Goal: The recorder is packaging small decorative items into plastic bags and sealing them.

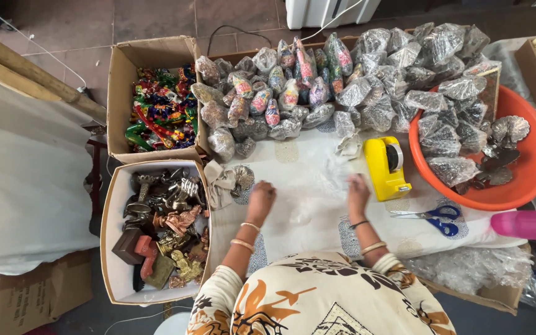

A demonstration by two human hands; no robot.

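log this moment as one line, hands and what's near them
left hand flat on white cloth, grip empty | right hand on clear wrap, beside yellow tape dispenser | blue scissors right of it

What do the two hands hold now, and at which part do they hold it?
It cannot be told for sure. Both the left hand and the right hand rest on a clear plastic sheet spread on the white cloth; any pinch is too blurred.

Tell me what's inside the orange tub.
The orange tub holds wrapped bundles heaped above its rim and bare metal leaf-shaped pieces at the right. Whatever lies under the heap is covered.
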